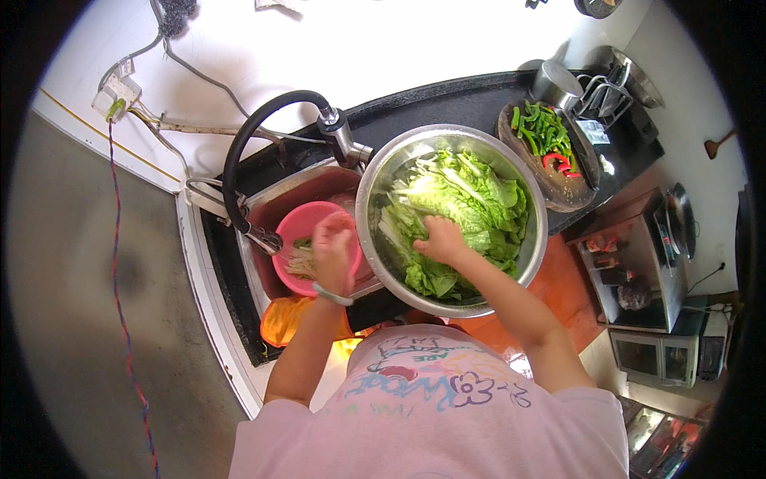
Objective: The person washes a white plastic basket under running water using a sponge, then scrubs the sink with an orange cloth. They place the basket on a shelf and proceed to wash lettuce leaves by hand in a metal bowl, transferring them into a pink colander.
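A large stainless steel bowl [371, 251] heaped with leafy green vegetables [473, 185] rests at the counter, overlapping the right side of the sink. Inside it, my right hand [441, 238] has its fingers curled into the leaves on the near side. My left hand [334, 245] is motion-blurred above the right part of a pink plastic basin [299, 221]; whether it holds anything is unclear. That basin stands in the metal sink [257, 263] and contains pale stems and some green pieces [301, 263]. Water sprays into it from the black flexible-neck faucet [263, 239].
At the right, a round wooden cutting board [568, 191] bears sliced green peppers [541, 129], red pepper pieces [559, 163] and a knife. Behind are a metal pot [556, 85] and a rack [604, 96]. An orange cloth [287, 320] hangs over the sink's front edge.
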Demonstrator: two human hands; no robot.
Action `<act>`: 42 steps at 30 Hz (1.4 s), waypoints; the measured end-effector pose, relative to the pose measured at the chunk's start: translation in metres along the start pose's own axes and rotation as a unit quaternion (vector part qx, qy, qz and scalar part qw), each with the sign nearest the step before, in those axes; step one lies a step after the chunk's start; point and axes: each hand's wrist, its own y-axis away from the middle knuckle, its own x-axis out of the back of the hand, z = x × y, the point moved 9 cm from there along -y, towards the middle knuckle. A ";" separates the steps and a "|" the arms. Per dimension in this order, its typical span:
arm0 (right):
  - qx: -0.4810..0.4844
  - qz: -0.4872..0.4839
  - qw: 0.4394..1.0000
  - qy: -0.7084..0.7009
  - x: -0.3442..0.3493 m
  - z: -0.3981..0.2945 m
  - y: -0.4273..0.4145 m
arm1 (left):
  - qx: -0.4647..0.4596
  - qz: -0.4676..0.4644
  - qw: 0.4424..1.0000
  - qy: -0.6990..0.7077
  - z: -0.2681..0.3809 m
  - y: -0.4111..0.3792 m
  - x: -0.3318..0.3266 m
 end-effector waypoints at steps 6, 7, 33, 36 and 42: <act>0.010 -0.140 0.947 -0.288 -0.002 0.025 -0.007 | 0.381 0.023 0.921 0.075 -0.091 0.043 -0.059; 0.022 -0.158 0.927 -0.340 0.001 0.025 -0.002 | 0.374 0.004 0.920 0.114 -0.103 0.036 -0.068; 0.047 0.055 0.979 -0.189 0.072 0.029 -0.071 | 0.082 -0.165 0.968 -0.169 -0.097 -0.019 -0.078; 0.053 0.133 0.962 -0.231 0.097 0.039 -0.070 | -0.043 -0.196 0.844 -0.498 -0.077 -0.034 -0.098; 0.109 -0.026 0.959 -0.260 0.049 0.016 -0.049 | -0.062 -0.285 0.562 -0.774 -0.100 -0.043 -0.125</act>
